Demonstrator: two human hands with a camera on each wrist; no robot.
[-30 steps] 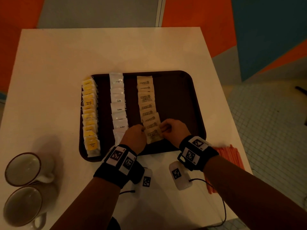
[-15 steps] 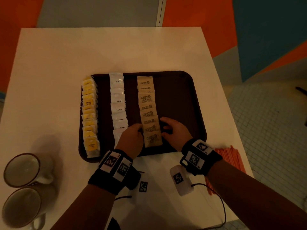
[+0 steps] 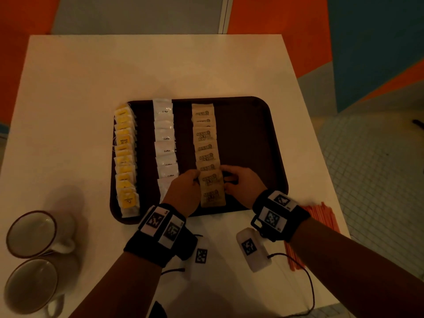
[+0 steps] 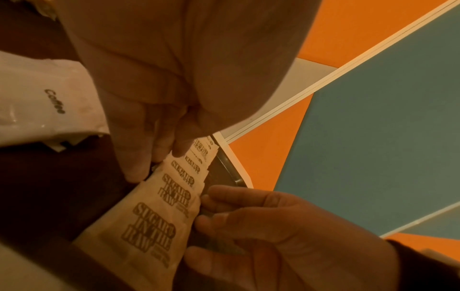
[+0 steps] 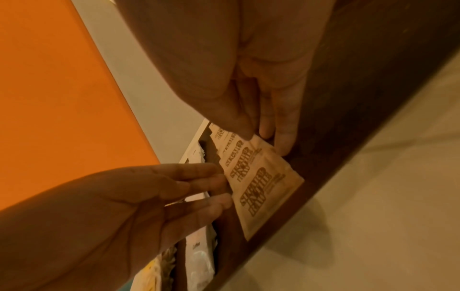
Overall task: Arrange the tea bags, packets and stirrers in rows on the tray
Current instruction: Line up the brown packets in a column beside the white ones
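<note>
A dark brown tray (image 3: 252, 138) holds three rows: yellow tea bags (image 3: 125, 157) along its left edge, white coffee packets (image 3: 165, 143) beside them, and brown sugar packets (image 3: 206, 152) in the middle. My left hand (image 3: 195, 179) and right hand (image 3: 226, 181) flank the near end of the sugar row. Straight fingers touch the packets' side edges. In the left wrist view the left fingertips (image 4: 134, 173) meet the sugar packets (image 4: 154, 226). In the right wrist view the right hand's thumb (image 5: 239, 128) lies on the sugar packets (image 5: 263, 193). Orange stirrers (image 3: 321, 216) lie on the table at my right wrist.
Two white mugs (image 3: 34, 232) (image 3: 32, 285) stand at the table's near left corner. The right third of the tray is bare. The white table (image 3: 160, 65) stretches beyond the tray, and its right edge drops to a tiled floor (image 3: 378, 180).
The nearest sugar packet, held up by both hands a second ago, now lies flat at the row's near end. Both hands have let go and rest against the row's sides.
</note>
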